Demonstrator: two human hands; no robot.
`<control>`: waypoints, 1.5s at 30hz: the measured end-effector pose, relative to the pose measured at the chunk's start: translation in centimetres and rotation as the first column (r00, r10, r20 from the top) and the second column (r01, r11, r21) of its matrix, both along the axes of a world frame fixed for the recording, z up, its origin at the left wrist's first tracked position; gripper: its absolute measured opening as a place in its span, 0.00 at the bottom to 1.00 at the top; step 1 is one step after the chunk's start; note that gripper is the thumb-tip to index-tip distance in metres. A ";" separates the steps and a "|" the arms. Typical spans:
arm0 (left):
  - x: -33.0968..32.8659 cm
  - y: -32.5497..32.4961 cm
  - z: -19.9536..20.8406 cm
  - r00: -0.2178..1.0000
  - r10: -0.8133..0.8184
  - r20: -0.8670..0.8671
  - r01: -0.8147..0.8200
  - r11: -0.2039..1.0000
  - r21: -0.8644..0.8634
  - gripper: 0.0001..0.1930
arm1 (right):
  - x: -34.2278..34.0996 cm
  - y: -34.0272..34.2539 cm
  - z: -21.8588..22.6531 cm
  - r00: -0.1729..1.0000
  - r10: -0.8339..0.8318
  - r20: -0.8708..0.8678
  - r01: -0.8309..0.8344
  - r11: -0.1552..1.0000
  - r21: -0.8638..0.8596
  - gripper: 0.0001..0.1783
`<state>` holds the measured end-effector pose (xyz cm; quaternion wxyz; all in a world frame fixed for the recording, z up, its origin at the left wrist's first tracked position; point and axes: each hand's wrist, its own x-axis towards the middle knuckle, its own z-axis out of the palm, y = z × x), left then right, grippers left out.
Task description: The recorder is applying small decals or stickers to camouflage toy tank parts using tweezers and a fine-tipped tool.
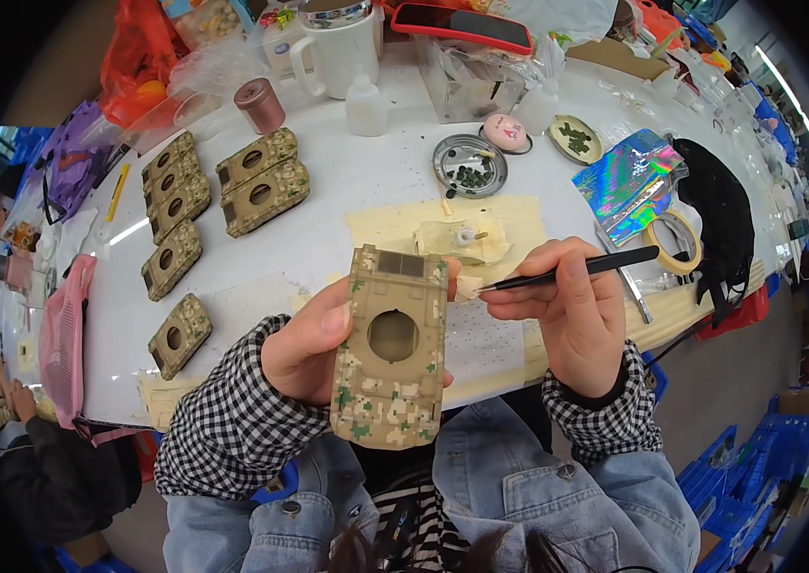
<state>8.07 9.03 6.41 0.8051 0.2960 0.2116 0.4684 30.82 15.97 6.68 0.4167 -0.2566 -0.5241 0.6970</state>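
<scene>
My left hand [314,334] is closed round a camouflage-patterned model tank hull [390,382], held upright with its round top opening facing me. Black tweezers [576,267] are pinched in my right hand [576,315], their tips pointing left. At the tips, beside the hull's right edge, is a small pale scrap [468,289]; whether the tweezers grip it I cannot tell. Behind the hull, a small bottle-like nozzle [468,236] rests on a crumpled cream pad [443,244]. Several similar hulls [266,196] lie on the table to the left.
At the back stand a white mug [338,53], a plastic bottle [365,107] and a pink cylinder [259,105]. A round tin [469,164] and a dish [575,139] hold small green parts. Tape [674,242] and a shiny pouch [629,181] lie right. Another person's hand [18,393] shows far left.
</scene>
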 end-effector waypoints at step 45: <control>0.8 0.1 0.2 0.983 0.171 -0.059 -0.173 0.985 -0.027 0.38 | -0.6 0.2 0.3 0.995 -0.041 -0.089 0.071 0.928 0.365 0.18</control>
